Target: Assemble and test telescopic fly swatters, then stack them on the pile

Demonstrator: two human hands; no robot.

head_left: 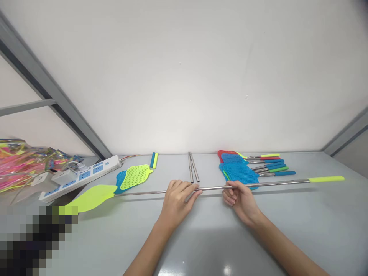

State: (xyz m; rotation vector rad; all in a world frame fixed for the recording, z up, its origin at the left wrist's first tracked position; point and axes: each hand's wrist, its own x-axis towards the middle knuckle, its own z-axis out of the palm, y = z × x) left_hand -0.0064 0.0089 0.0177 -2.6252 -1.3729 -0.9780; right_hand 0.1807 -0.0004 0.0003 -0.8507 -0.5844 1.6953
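A telescopic fly swatter (212,188) lies stretched out across the front of me, its metal rod extended. Its yellow-green paddle (93,197) is at the left end and its yellow-green grip (326,179) at the right. My left hand (179,197) is closed round the rod left of centre. Further right, my right hand (240,197) pinches the same rod between thumb and fingers. Just beyond my hands, two bare metal rods (194,167) rest on the table. A pile of folded fly swatters (240,172) with blue, red and green parts lies behind my right hand.
Loose blue and yellow paddles (136,177) lie at the left, near two short handle grips (155,160). A white power strip (83,178) with plugs stands beside colourful plastic packaging (31,163). A pale wall (184,76) borders the grey table (316,222) at the back.
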